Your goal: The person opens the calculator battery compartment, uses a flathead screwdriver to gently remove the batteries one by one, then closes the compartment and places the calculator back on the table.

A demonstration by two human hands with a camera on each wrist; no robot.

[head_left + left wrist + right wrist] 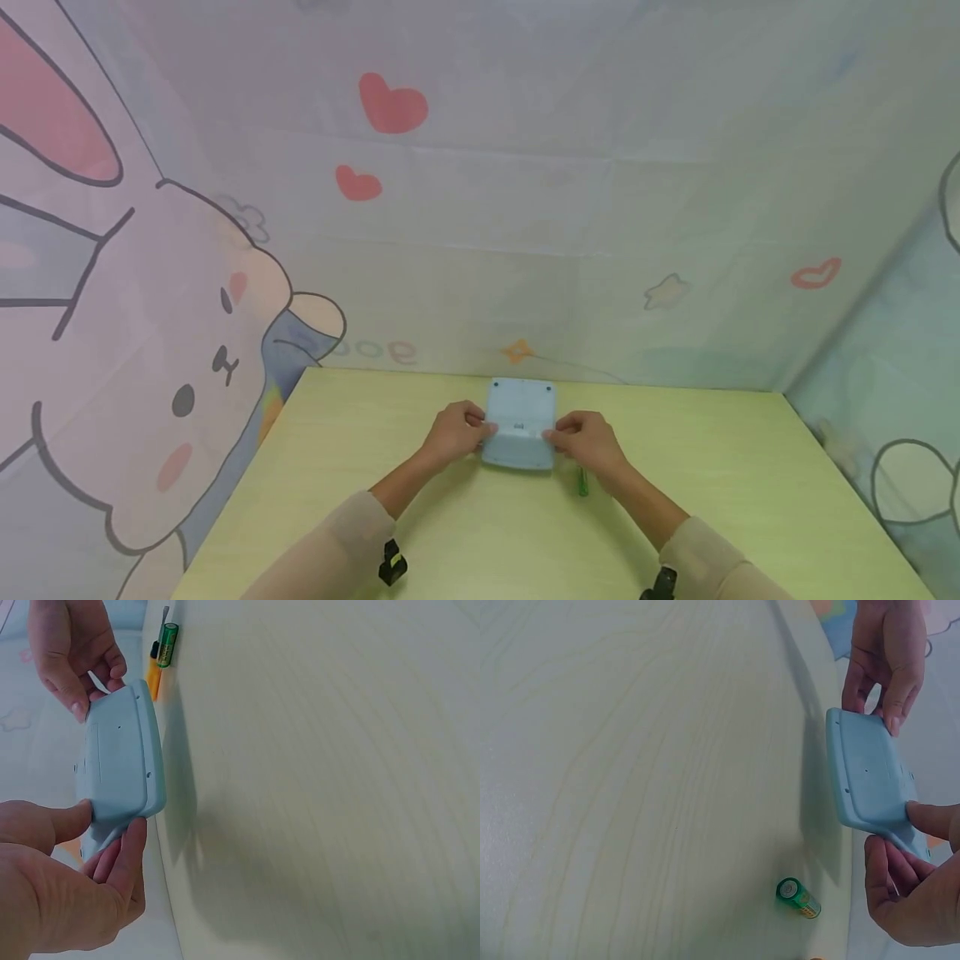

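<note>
A light blue plastic device (521, 404) is held over the table by both hands, its underside with small screw holes turned to the head camera. My left hand (453, 432) grips one side edge, thumb on the underside and fingers behind. The opposite edge is pinched by my right hand (591, 442) in the same way. Both wrist views show the casing (116, 757) tilted, with a raised step across it. Its front face is hidden.
A green battery (799, 898) lies on the pale wood-grain table (420, 550), near the right hand. Beside it is a screwdriver (154, 679) with a yellow handle. A cartoon-printed cloth (480, 208) hangs behind the table's far edge.
</note>
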